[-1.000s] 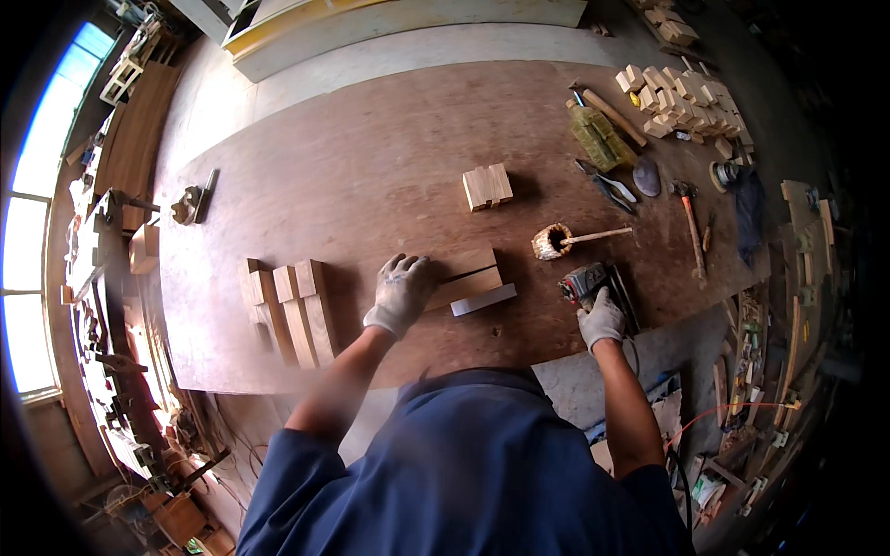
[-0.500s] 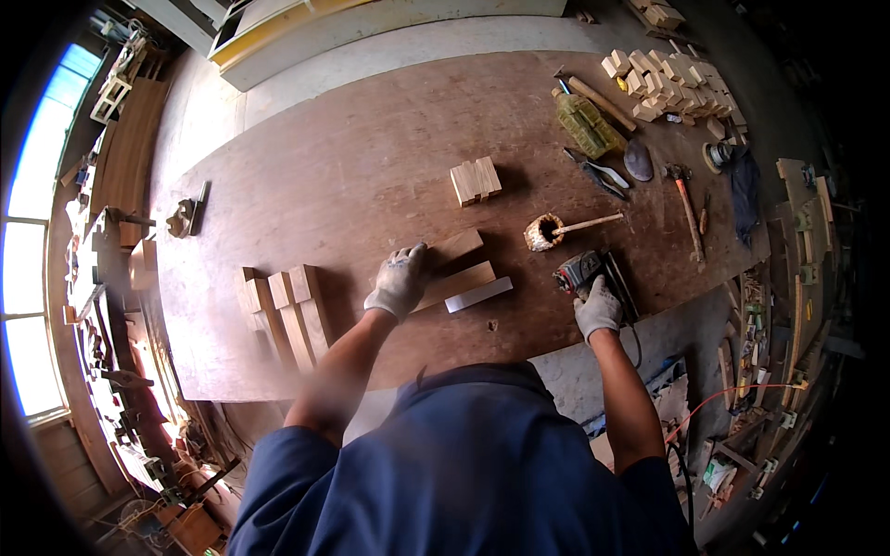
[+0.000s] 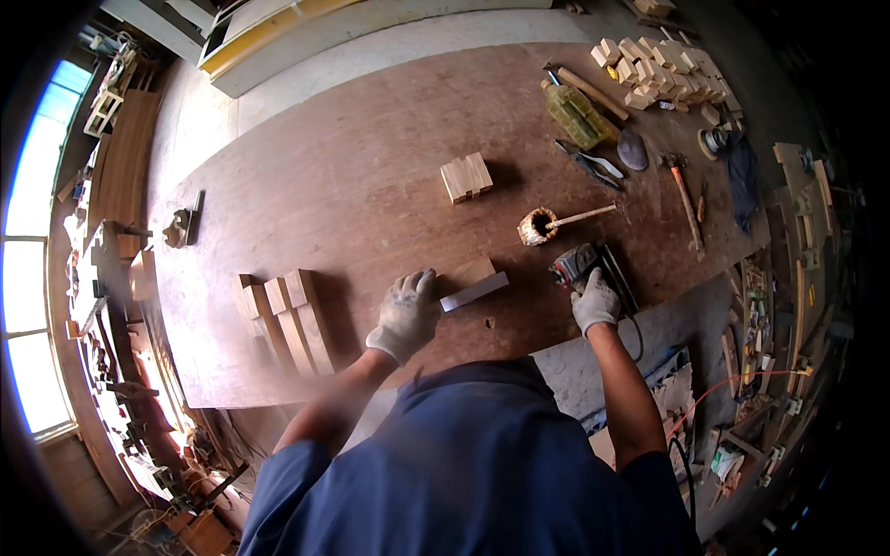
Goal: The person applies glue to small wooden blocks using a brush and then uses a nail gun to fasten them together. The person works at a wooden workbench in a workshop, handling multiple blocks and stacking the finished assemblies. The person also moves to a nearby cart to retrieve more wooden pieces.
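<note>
Three wooden blocks point(image 3: 291, 324) lie side by side by the table's point(image 3: 324, 185) near left corner. Next, the gloved left hand point(image 3: 408, 315) meets a wooden piece point(image 3: 468, 273) toward the near edge, its grip impossible to tell; farther right, the right hand point(image 3: 596, 301) grasps a corded power tool point(image 3: 577, 266) beside that edge

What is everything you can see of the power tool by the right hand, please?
The power tool has a dark grey body, red at its left end, with a dark strip along its right side; apparently plastic and metal. It appears to sit on the tabletop, near its front edge. The gloved right hand grips it; a cord curves below. Whether it runs is unclear.
</note>
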Motion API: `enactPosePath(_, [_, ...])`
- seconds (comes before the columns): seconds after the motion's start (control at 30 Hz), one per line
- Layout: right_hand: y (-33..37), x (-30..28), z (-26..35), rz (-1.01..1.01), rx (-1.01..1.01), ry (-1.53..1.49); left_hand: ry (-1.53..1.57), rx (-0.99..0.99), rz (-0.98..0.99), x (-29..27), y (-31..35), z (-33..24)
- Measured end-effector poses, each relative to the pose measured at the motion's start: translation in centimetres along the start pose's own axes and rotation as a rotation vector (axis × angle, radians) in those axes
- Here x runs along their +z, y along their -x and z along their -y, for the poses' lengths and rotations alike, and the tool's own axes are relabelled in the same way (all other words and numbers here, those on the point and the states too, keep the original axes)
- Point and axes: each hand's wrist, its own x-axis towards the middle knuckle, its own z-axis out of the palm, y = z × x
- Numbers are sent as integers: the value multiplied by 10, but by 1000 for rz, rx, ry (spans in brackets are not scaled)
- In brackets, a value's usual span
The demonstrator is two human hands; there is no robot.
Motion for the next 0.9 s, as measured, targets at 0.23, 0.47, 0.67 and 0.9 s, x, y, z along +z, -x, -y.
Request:
enactPosePath(0.23, [1, -7, 5, 50, 29, -3, -76, -43, 125, 11, -17, 13])
enactPosePath(0.47, [1, -5, 3, 53, 14, 12, -163, 351, 132, -12, -71, 31])
enactPosePath(0.67, [1, -1, 2, 43, -6, -21, -380, 470, 241, 8, -118, 59])
enactPosePath(0.9, [-1, 8, -6, 26, -26, -32, -73, 349, 360, -31, -135, 22])
